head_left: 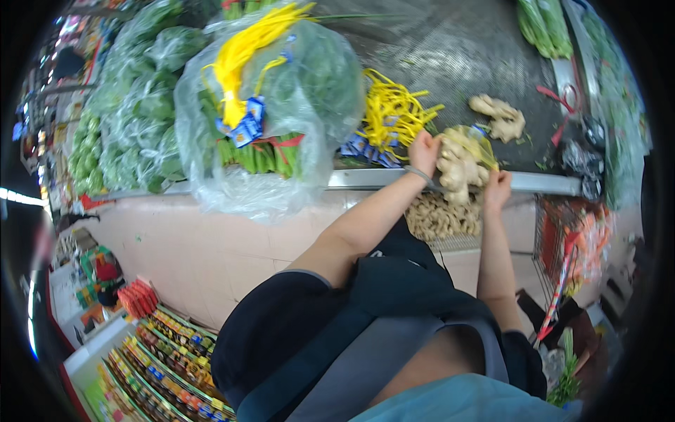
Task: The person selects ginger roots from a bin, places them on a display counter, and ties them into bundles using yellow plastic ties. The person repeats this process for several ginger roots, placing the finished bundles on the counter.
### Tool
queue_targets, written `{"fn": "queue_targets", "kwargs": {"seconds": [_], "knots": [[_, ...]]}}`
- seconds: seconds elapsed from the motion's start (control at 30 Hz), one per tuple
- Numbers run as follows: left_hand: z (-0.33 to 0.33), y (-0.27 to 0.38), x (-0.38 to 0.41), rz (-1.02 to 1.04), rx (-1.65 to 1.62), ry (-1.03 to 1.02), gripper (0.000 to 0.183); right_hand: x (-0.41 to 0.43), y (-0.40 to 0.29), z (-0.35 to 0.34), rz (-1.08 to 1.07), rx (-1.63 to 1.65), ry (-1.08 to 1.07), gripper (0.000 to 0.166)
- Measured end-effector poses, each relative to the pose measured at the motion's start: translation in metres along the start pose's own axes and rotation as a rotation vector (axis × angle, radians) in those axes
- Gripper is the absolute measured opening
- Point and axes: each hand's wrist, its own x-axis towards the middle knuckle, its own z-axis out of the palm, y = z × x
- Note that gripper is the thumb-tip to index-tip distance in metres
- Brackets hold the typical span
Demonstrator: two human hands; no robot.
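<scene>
A large knobby ginger root (457, 171) lies between my hands at the metal front edge of the display counter, partly covered by a yellow mesh net (477, 145). My left hand (424, 152) pinches the upper left side, where net and ginger meet. On the other side my right hand (497, 189) grips the lower right end of the net. A smaller ginger piece (498, 117) rests on the dark mat just beyond. To the left of my left hand is a tangled heap of yellow mesh nets (398, 108) with blue tags (369, 150).
Below the counter's metal edge (546, 183) sits a pile of ginger (440, 219). Plastic-bagged greens (316, 79) bulge over the edge at left, topped by a yellow net bundle (232, 68). A shopping cart (553, 237) stands at right; shelves of jars (174, 364) are behind me.
</scene>
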Motion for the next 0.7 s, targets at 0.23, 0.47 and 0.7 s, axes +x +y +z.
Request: {"fn": "queue_targets", "kwargs": {"seconds": [0.23, 0.47, 0.7], "knots": [[-0.018, 0.011, -0.026, 0.11, 0.219, -0.089, 0.02, -0.051, 0.03, 0.011, 0.161, 0.254, 0.035, 0.018], [-0.02, 0.043, -0.035, 0.183, 0.109, -0.093, 0.012, -0.061, -0.029, -0.017, -0.295, -0.073, 0.017, 0.003], [-0.044, 0.171, 0.003, 0.517, 0.261, -0.204, 0.013, 0.003, -0.097, -0.085, -0.464, -0.205, -0.044, 0.012]]}}
